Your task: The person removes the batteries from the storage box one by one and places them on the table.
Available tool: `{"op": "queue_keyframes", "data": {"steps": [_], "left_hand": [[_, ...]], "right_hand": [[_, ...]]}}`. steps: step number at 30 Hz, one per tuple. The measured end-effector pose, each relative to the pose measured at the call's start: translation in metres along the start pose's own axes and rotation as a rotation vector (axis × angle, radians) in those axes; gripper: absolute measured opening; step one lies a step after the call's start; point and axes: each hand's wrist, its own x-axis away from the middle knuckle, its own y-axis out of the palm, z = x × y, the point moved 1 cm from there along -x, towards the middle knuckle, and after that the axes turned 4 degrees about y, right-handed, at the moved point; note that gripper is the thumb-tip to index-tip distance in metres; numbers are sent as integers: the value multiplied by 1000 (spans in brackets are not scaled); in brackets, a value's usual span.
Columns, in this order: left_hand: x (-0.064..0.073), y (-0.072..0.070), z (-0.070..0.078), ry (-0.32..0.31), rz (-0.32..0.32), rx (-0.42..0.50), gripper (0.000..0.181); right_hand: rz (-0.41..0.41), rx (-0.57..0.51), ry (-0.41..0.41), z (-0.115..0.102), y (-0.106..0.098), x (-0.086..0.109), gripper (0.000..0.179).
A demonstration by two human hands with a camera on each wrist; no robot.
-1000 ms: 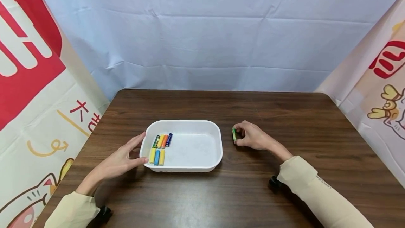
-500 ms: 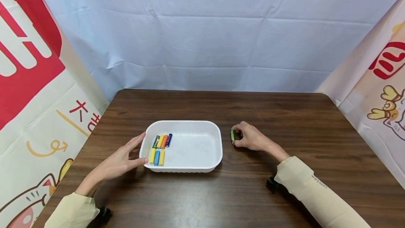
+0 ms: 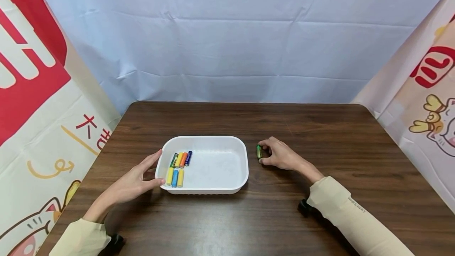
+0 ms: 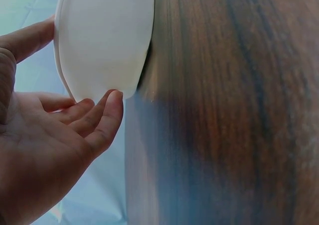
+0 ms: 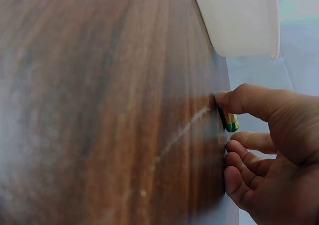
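A white plastic tray (image 3: pixel 217 169) sits on the table. My left hand (image 3: pixel 133 183) holds its left end, thumb over the near corner of the rim and fingers against the outer wall; in the left wrist view the fingertips meet the wall of the tray (image 4: pixel 107 41). To the right of the tray, my right hand (image 3: pixel 282 155) pinches a green battery (image 3: pixel 258 152) by its ends between thumb and forefinger. In the right wrist view this battery (image 5: pixel 230 121) is right at the tabletop, partly behind the thumb.
Inside the tray's left part lie two rows of batteries: the far row ends with a dark blue battery (image 3: pixel 188 158), and the near row has a blue battery (image 3: pixel 175 178) between two yellow ones. Brown wooden table (image 3: pixel 220 224); a white cloth (image 3: pixel 227 42) hangs behind it.
My right hand has moved slightly left with the green battery, closer to the tray. The left hand and the tray stay in place; the head view has shifted a little.
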Motion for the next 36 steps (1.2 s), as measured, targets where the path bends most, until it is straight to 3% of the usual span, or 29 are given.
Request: {"op": "queue_keyframes", "data": {"steps": [25, 36], "left_hand": [[0, 0, -1, 6, 2, 30, 83], [1, 1, 0, -6, 4, 1, 83]], "right_hand": [[35, -18, -5, 2, 2, 1, 57], [49, -19, -23, 1, 1, 3, 57]]}}
